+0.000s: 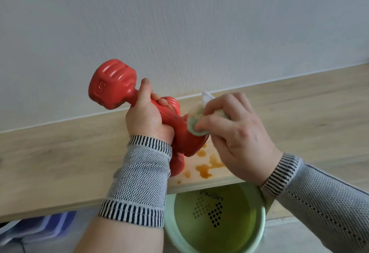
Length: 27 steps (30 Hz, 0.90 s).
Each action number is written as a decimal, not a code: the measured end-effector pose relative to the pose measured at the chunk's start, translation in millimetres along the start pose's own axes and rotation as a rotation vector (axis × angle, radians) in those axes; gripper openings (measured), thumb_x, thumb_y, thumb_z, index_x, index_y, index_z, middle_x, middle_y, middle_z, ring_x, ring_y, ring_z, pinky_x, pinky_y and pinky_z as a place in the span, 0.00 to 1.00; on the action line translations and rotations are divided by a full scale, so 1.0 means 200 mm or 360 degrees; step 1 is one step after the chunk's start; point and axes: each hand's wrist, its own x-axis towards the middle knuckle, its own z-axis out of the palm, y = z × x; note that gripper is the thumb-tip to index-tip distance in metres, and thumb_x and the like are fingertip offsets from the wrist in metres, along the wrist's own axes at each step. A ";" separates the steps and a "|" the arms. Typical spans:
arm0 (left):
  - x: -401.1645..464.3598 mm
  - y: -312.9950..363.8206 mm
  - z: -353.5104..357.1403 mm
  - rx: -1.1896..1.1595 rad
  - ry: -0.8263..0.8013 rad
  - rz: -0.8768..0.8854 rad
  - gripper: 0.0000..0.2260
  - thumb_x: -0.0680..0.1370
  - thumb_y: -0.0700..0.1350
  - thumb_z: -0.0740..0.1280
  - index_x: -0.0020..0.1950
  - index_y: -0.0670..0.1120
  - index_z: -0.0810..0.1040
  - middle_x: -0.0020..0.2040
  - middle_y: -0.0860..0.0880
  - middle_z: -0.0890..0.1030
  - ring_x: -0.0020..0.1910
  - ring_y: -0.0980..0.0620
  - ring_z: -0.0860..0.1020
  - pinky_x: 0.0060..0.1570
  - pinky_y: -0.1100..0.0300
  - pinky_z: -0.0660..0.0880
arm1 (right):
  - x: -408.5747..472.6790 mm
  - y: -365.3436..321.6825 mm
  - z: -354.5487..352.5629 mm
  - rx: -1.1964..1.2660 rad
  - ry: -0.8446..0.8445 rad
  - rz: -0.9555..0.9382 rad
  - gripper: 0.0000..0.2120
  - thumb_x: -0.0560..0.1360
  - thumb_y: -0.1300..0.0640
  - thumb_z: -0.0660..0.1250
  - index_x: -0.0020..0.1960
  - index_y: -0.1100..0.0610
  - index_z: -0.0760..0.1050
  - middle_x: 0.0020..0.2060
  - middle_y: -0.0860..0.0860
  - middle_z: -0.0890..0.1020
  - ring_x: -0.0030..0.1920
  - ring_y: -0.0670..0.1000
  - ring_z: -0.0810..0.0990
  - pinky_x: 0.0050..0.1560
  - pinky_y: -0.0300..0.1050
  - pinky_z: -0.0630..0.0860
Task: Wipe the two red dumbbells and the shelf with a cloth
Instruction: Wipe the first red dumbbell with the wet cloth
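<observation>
Above wooden shelf [60, 152], our left hand [147, 118] grips red dumbbell [119, 88] by handle; right hand [237, 132] pinches cloth [194, 120] against lower head. Second dumbbell [177, 164] lies beneath. Risk: wet handle slips, falls onto orange spill [205, 167].

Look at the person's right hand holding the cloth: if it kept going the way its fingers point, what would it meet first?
The right hand presses the pale green cloth leftward against the lower head of the red plastic dumbbell, so that dumbbell comes first, with the gripping left hand probably just beyond.
</observation>
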 end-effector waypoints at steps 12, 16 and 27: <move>0.01 0.01 -0.01 -0.0052 -0.0012 -0.0047 0.16 0.76 0.48 0.71 0.32 0.48 0.70 0.26 0.54 0.70 0.23 0.57 0.70 0.29 0.64 0.70 | 0.00 0.01 0.01 0.0035 -0.0048 0.0047 0.12 0.72 0.64 0.60 0.45 0.58 0.82 0.46 0.57 0.78 0.48 0.58 0.73 0.47 0.44 0.71; -0.01 0.00 0.01 -0.0101 -0.0075 -0.0111 0.16 0.77 0.46 0.69 0.32 0.48 0.69 0.24 0.55 0.69 0.20 0.58 0.68 0.26 0.65 0.69 | 0.04 0.07 0.01 0.0022 0.0024 0.0214 0.12 0.72 0.63 0.59 0.45 0.59 0.82 0.46 0.56 0.77 0.49 0.58 0.73 0.48 0.43 0.70; 0.00 -0.01 0.00 -0.0115 -0.0103 -0.0167 0.16 0.77 0.45 0.69 0.32 0.47 0.69 0.25 0.55 0.70 0.20 0.58 0.69 0.25 0.67 0.69 | 0.04 0.07 0.00 0.0066 -0.0009 0.0259 0.12 0.72 0.63 0.58 0.44 0.58 0.81 0.47 0.55 0.77 0.49 0.56 0.73 0.46 0.46 0.72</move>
